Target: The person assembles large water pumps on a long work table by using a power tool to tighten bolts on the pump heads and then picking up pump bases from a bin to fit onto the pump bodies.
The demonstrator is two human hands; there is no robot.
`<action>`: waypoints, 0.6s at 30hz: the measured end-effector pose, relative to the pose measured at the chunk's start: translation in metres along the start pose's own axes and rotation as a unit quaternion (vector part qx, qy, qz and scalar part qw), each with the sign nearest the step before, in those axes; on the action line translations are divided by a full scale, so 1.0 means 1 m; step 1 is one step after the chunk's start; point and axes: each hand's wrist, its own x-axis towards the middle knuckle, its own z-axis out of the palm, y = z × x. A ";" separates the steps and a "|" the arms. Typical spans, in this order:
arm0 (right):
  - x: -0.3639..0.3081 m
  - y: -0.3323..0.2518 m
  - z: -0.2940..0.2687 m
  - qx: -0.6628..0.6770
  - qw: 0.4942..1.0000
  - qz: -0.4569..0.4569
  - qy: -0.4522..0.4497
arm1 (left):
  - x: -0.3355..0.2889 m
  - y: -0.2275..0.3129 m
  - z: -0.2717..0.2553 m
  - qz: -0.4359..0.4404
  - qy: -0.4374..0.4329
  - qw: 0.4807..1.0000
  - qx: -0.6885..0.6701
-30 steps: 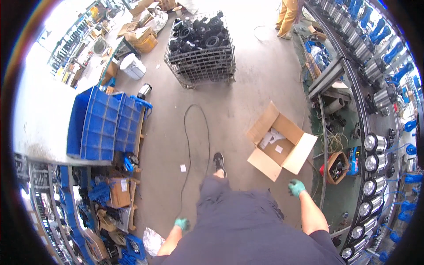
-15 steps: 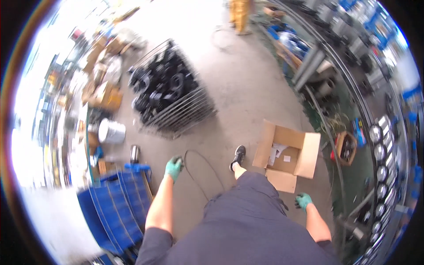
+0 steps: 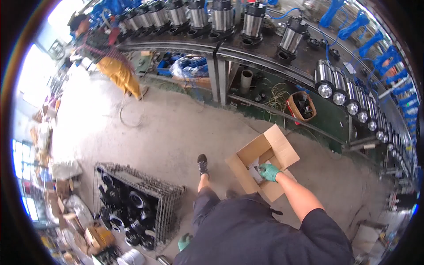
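Observation:
Over the open cardboard box [image 3: 286, 145] reaches my right hand [image 3: 269, 172], in a green glove, its fingers a little apart and bent. White papers [image 3: 255, 171] lie in the box just beside its fingertips; whether they touch cannot be made out. My left hand [image 3: 184, 241], also green-gloved, hangs low at my left side. My body hides part of it, and its fingers are unclear. The nearest thing to it is a wire cage [image 3: 170, 198] full of black round parts [image 3: 132, 207].
A long workbench [image 3: 265, 62] with steel pump bodies [image 3: 222, 20] runs along the far side and right. Beneath it sits a small carton [image 3: 304, 106] of dark parts. A person in yellow trousers [image 3: 117, 75] stands far left. A cable loop [image 3: 131, 115] lies on the floor.
My view has swung to the right, so the cage now sits lower left and the bench crosses the top. My right hand has moved from beside the box to over it.

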 end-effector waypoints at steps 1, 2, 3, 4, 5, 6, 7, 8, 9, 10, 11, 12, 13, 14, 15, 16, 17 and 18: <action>0.010 -0.006 -0.001 0.017 1.000 0.019 0.008 | 0.038 0.055 -0.007 0.092 0.010 0.993 0.071; 0.011 -0.022 -0.007 0.023 0.999 0.040 -0.001 | 0.071 0.127 -0.012 0.182 0.042 0.971 0.150; 0.010 -0.017 -0.009 0.021 0.997 0.063 0.028 | 0.107 0.208 -0.011 0.267 0.073 0.935 0.223; 0.011 -0.005 -0.004 0.016 0.996 0.078 0.051 | 0.149 0.246 -0.017 0.207 0.023 0.973 0.101; 0.012 -0.004 -0.006 0.039 0.991 0.104 0.071 | 0.192 0.283 -0.022 0.138 -0.007 0.990 -0.026; 0.013 -0.002 -0.010 0.061 0.985 0.128 0.094 | 0.234 0.318 -0.023 0.142 -0.014 0.988 -0.051; 0.013 -0.001 -0.014 0.083 0.978 0.153 0.118 | 0.274 0.355 -0.022 0.143 -0.026 0.987 -0.074; 0.005 -0.012 -0.012 0.146 0.966 0.181 0.115 | 0.305 0.399 -0.025 0.160 -0.038 0.985 -0.054; -0.008 -0.028 -0.010 0.209 0.949 0.211 0.110 | 0.331 0.432 -0.029 0.173 -0.051 0.983 -0.033; -0.014 -0.046 -0.014 0.193 0.950 0.218 0.114 | 0.363 0.445 -0.039 0.163 -0.066 0.984 -0.042; -0.022 -0.052 -0.013 0.210 0.942 0.232 0.120 | 0.398 0.462 -0.040 0.156 -0.084 0.983 -0.054; -0.029 -0.056 -0.011 0.226 0.934 0.245 0.130 | 0.423 0.478 -0.042 0.135 -0.106 0.985 -0.035; -0.032 -0.060 -0.009 0.243 0.926 0.253 0.137 | 0.450 0.486 -0.049 0.112 -0.130 0.984 -0.042; -0.033 -0.057 -0.002 0.279 0.911 0.267 0.143 | 0.464 0.493 -0.051 0.094 -0.133 0.986 -0.021; -0.032 -0.055 0.003 0.284 0.908 0.273 0.146 | 0.477 0.500 -0.052 0.077 -0.135 0.988 0.000; -0.026 -0.060 0.002 0.287 0.906 0.275 0.145 | 0.493 0.494 -0.060 0.061 -0.129 0.990 0.003; -0.020 -0.064 0.002 0.289 0.906 0.274 0.145 | 0.515 0.478 -0.073 0.051 -0.125 0.991 0.017; -0.015 -0.054 0.008 0.257 0.920 0.253 0.155 | 0.541 0.453 -0.080 0.042 -0.128 0.991 0.028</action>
